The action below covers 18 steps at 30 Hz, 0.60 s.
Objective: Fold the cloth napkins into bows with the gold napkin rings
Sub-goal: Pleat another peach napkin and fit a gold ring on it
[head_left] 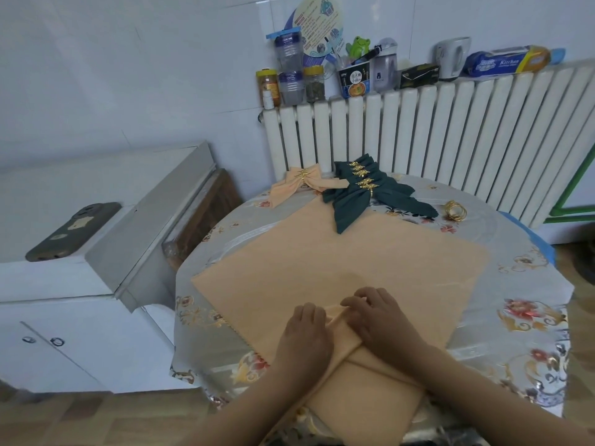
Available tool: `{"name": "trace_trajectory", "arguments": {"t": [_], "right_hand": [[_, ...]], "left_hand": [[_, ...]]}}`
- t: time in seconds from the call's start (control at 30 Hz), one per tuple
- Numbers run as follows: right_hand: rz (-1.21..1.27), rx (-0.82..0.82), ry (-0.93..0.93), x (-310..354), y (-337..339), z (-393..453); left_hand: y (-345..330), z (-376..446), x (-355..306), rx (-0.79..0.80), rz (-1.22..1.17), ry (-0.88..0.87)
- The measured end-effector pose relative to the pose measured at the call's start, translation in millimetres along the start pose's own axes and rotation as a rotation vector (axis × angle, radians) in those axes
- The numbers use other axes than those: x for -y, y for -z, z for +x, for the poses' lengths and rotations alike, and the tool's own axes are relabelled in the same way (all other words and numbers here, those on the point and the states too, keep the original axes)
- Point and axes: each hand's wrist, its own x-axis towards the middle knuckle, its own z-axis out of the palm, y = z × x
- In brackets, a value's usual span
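Work piece: large peach cloth napkin (338, 262), spread diagonally on the round bench with floral plastic cover (528, 320); its near corner is gathered into narrow pleats under both hands, and its near end hangs over the bench edge.
Left hand (304, 333): fingers curled down onto the pleat stack, pinching the folds.
Right hand (376, 317): fingers curled over the ridge of the newest pleat, gripping it; touching the left hand's side of the fold.
Risk, pleats: judged likely to spring open if either hand lets go before the next fold is laid; cloth looks soft and slack.
Risk, slip: the glossy bench cover may let the napkin slide toward the person, pulled by the overhanging end.
Risk, uneven bow: pleats of unequal width would give lopsided wings.
Ring supply: loose gold wire napkin ring (455, 210) at the far right, well apart from both hands; reaching it frees one hand from the pleats.
In the way: dark green ringed napkin bows (360, 191) lie on the napkin's far corner; peach finished bow (297, 183) just beside them.
Surroundings: white ribbed radiator (418, 130) behind.
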Motion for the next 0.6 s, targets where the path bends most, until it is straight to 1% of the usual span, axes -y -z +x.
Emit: {"name": "trace_trajectory", "arguments": {"t": [0.03,0.1,0.2,0.23,0.3,0.37,0.43,0.5,0.6], "right_hand": [[-0.011,0.015,0.038,-2,1,-5],[-0.028,0.079,0.098,-6,5,-17],[-0.108,0.114,0.188,-13,7,-28],[-0.143,0.103,0.217,-13,7,-28],[-0.170,0.046,0.281,-16,6,-26],[-0.162,-0.021,0.351,-20,7,-23],[-0.143,-0.067,0.410,-26,8,-20],[-0.126,-0.093,0.447,-30,8,-15],[-0.123,-0.111,0.508,-34,12,-3]], "left_hand": [[-6,-3,5,-0.021,-0.036,-0.003],[-10,-3,10,-0.012,-0.081,-0.045],[-4,0,8,0.077,-0.099,-0.144],[-3,0,7,0.096,-0.054,-0.163],[-3,0,2,0.188,0.048,-0.171],[-7,1,0,0.303,0.178,-0.166],[-10,3,1,0.366,0.261,-0.173],[-10,8,8,0.359,0.222,-0.215],[-2,15,19,0.310,0.083,-0.245]]}}
